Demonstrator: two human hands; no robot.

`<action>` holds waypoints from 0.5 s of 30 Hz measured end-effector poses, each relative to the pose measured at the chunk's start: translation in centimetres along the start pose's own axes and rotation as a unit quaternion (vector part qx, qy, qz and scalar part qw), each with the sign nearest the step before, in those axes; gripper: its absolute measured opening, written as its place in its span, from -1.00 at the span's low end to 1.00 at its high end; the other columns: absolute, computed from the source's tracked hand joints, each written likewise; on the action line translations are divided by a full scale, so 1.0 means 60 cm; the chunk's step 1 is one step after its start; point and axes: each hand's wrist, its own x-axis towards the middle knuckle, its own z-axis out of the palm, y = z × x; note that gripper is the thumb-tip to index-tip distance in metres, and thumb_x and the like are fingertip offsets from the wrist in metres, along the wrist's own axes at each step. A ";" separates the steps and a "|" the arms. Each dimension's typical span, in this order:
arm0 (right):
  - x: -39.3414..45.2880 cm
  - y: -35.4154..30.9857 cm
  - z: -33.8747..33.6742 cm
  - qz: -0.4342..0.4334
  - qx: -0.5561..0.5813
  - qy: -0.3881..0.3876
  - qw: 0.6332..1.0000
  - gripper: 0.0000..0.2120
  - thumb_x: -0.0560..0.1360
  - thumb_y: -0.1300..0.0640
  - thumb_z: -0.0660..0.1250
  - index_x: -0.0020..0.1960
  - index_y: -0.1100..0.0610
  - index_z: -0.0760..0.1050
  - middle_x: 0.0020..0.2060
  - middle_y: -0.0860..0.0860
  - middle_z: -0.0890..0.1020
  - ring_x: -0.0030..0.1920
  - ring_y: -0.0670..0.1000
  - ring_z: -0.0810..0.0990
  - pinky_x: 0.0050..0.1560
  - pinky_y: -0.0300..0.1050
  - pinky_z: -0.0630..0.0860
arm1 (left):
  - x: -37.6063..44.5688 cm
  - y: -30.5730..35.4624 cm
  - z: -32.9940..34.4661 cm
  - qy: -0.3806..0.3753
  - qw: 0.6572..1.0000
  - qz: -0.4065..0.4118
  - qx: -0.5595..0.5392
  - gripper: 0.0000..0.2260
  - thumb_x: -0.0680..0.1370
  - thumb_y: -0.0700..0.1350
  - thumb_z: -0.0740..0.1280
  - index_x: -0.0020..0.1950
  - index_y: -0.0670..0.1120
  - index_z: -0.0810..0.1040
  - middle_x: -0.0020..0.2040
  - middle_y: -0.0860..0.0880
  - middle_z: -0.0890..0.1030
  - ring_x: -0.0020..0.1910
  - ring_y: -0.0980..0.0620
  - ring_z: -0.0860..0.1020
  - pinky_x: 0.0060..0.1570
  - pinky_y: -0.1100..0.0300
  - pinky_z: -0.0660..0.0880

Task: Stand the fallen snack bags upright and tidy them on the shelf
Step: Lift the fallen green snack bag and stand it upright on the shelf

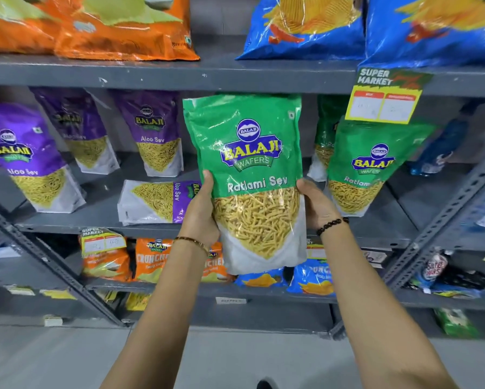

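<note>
A green Ratlami Sev bag (249, 164) is held upright in front of the middle shelf (101, 223). My left hand (200, 211) grips its left edge and my right hand (315, 204) grips its right edge. Another green Ratlami Sev bag (361, 169) stands on the shelf to the right, with a third green bag (326, 130) behind it. A purple Aloo Sev bag (154, 202) lies on its side on the shelf, left of my hands. Three purple Aloo Sev bags stand upright: one at the far left (31, 161) and two further back (78, 130), (155, 136).
Orange bags (118, 26) and blue chip bags (305, 23) fill the top shelf. A yellow price tag (384, 96) hangs from the top shelf's edge. Small orange and blue packs (151, 259) sit on the lower shelf. Slotted grey braces (446, 214) cross at both sides.
</note>
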 end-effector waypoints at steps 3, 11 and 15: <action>-0.003 0.003 0.000 0.013 -0.006 0.032 0.999 -0.70 0.04 -0.13 0.59 -0.29 -0.03 0.71 -0.30 -0.09 0.74 -0.25 -0.13 0.71 -0.20 -0.20 0.64 | 0.014 -0.008 -0.008 0.007 1.000 0.001 -0.002 -0.65 0.51 0.19 0.21 -0.03 -0.03 0.63 -0.03 -0.10 0.69 -0.09 -0.07 0.67 0.02 -0.04 0.57; 0.063 0.016 -0.057 0.036 -0.047 0.198 0.978 -0.77 0.58 0.18 0.18 0.18 0.18 0.51 0.17 0.08 0.57 0.11 -0.02 0.57 0.29 -0.10 0.41 | 0.122 -0.029 0.029 0.031 0.998 0.000 0.052 -0.56 0.53 0.18 0.22 0.19 -0.12 0.56 -0.09 -0.07 0.70 -0.12 -0.04 0.67 -0.07 0.10 0.62; 0.106 0.011 -0.092 0.030 -0.042 0.259 0.964 -0.60 0.58 0.14 0.18 0.38 0.24 0.35 0.37 0.13 0.44 0.34 0.09 0.43 0.45 0.05 0.27 | 0.189 -0.022 0.062 0.027 0.989 0.059 0.135 -0.62 0.59 0.03 0.15 0.28 -0.18 0.49 0.17 -0.06 0.61 -0.10 0.11 0.61 -0.24 0.39 0.56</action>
